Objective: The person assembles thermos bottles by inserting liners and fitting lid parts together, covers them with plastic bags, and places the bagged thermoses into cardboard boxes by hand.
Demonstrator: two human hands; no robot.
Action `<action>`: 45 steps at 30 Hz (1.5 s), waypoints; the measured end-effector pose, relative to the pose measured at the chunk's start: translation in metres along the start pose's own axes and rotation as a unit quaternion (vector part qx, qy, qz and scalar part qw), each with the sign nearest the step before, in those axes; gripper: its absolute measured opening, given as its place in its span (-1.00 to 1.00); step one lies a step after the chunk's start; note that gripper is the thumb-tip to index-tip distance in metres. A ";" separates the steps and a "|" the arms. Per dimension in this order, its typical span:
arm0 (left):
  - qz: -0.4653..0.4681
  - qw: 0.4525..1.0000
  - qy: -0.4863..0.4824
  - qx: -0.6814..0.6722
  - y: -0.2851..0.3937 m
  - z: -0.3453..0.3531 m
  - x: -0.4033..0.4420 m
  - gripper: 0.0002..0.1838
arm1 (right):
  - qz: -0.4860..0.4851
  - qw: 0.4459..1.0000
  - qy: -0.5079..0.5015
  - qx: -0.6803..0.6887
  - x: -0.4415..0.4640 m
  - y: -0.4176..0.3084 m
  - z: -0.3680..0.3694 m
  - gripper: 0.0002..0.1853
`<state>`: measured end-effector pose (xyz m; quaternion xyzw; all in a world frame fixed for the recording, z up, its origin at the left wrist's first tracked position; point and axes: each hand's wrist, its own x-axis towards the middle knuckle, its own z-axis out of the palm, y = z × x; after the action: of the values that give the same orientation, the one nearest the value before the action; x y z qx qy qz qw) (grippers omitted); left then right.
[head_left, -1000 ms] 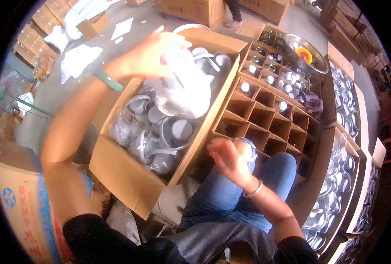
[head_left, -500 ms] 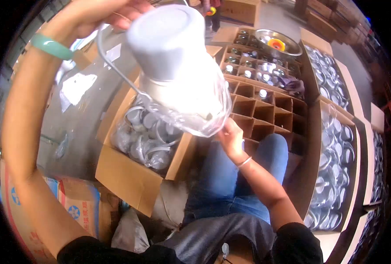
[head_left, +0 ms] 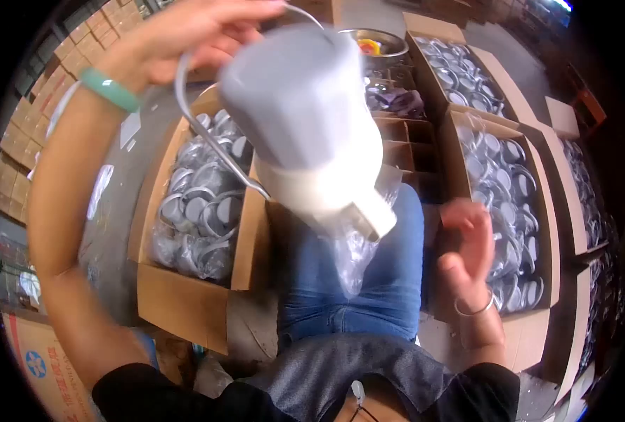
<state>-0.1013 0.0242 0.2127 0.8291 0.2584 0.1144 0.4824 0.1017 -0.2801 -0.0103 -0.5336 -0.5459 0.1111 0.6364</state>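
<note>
your left hand (head_left: 210, 43) has its fingers curled around the grey handle (head_left: 222, 153) of a grey-and-white jug (head_left: 312, 133), which is up in the air before you, above your knees (head_left: 402, 218). the jug's long axis slants: its grey end sits high, beside your left fingers, and its white body runs down and rightward to a blunt spout (head_left: 374, 213). a clear plastic bag (head_left: 351, 264) hangs below that low end. your two hands are well apart. your right hand (head_left: 469, 246) is bare, fingers bent with a gap to the thumb, beside the right-hand carton (head_left: 547, 239) and lower than the jug. so the jug lies up and leftward from your right hand, its spout end nearer that side, while your left is the hand in contact.
</note>
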 end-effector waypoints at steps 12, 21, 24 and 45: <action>-0.182 0.974 -0.082 -0.108 -0.230 0.156 0.032 -0.11 | 0.064 0.983 0.079 0.151 -0.039 0.042 0.067 -0.54; -0.101 0.873 0.001 -0.478 -0.270 0.144 0.097 -0.50 | 0.005 0.982 -0.094 0.161 -0.072 0.124 0.072 -0.53; 0.030 0.944 0.103 -0.311 -0.282 0.110 0.124 -0.67 | -0.139 0.940 -0.270 -0.155 -0.043 0.135 0.038 -0.52; 0.117 0.956 0.190 -0.189 -0.232 0.216 0.096 -0.29 | 0.071 0.992 -0.050 0.094 0.136 0.169 0.059 -0.54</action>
<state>0.0003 0.0086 -0.1025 0.7099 0.2205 0.3725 0.5555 0.1802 -0.0805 -0.0773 -0.5023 -0.5249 0.2333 0.6463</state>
